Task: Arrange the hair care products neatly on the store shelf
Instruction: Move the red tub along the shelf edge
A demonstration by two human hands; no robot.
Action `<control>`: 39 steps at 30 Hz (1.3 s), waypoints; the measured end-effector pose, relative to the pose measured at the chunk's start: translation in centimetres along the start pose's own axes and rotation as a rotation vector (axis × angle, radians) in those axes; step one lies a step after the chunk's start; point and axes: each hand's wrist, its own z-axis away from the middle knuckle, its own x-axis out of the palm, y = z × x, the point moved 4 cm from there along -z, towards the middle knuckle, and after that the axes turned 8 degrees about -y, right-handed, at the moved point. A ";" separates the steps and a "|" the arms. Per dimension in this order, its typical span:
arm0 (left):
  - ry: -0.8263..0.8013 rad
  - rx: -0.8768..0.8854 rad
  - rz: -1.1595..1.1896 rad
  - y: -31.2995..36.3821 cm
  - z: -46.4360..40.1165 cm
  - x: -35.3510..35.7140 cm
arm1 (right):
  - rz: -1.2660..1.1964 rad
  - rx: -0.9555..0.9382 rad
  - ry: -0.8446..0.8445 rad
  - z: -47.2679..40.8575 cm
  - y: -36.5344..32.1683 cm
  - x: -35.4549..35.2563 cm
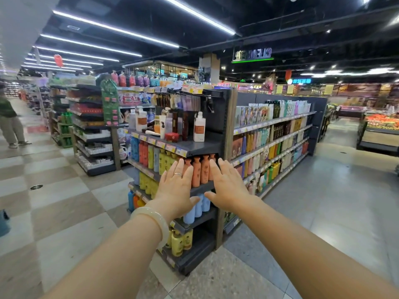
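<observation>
A dark end-of-aisle shelf unit [200, 145] holds hair care bottles on several tiers. Orange bottles [199, 171] stand in a row on the second tier, with yellow-green bottles [165, 161] to their left. My left hand [176, 187], with a ring and a pale bangle, is stretched out flat in front of the orange row. My right hand [226, 184] is spread flat just to the right of it. Both hands hold nothing, and whether they touch the bottles I cannot tell. Pale blue bottles [199, 205] stand on the tier below, partly hidden by my hands.
White pump bottles [199, 127], dark bottles and a red jar [172, 137] crowd the top tier. Yellow bottles [180, 241] stand on the lowest tier. A long shelf of products [278, 137] runs off to the right. A person [9, 124] stands in the aisle far left.
</observation>
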 end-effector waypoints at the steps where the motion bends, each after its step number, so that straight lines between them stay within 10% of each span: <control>1: -0.002 -0.004 0.010 -0.2 -1.3 0.4 | -0.003 -0.004 0.000 -1.4 0.7 0.2; 39: -0.101 0.019 0.177 -31.3 -57.6 11.7 | -0.131 -0.020 -0.069 -67.8 6.8 11.9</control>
